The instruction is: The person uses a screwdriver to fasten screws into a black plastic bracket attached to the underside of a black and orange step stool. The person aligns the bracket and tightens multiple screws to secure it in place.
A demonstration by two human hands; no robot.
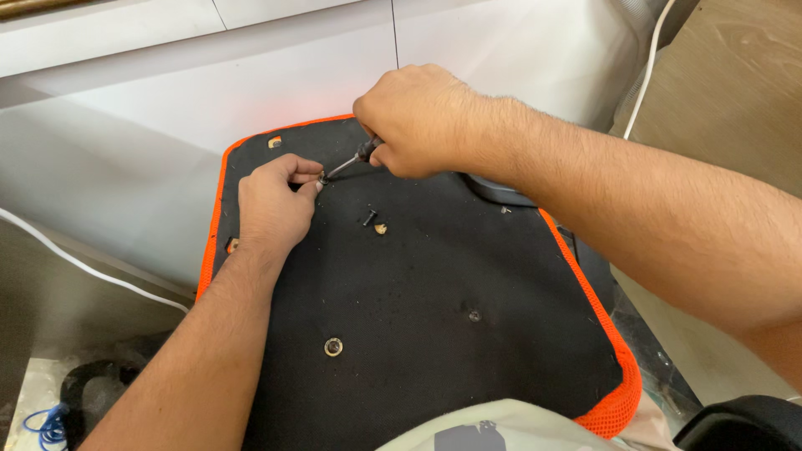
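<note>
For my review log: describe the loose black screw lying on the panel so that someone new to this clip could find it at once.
Start at the big black panel with the orange mesh edge. Just below the screwdriver held by the right hand, whose tip meets the left hand, lies the loose black screw. Unlike the round metal inserts set in the panel, it is dark, lies free, and has a small tan piece beside it.

Loose screw (369,217) lies just beside left hand (271,205).

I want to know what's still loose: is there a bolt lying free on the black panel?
Yes, a loose black bolt lies on the black panel, beside a small washer, just below the screwdriver.
</note>
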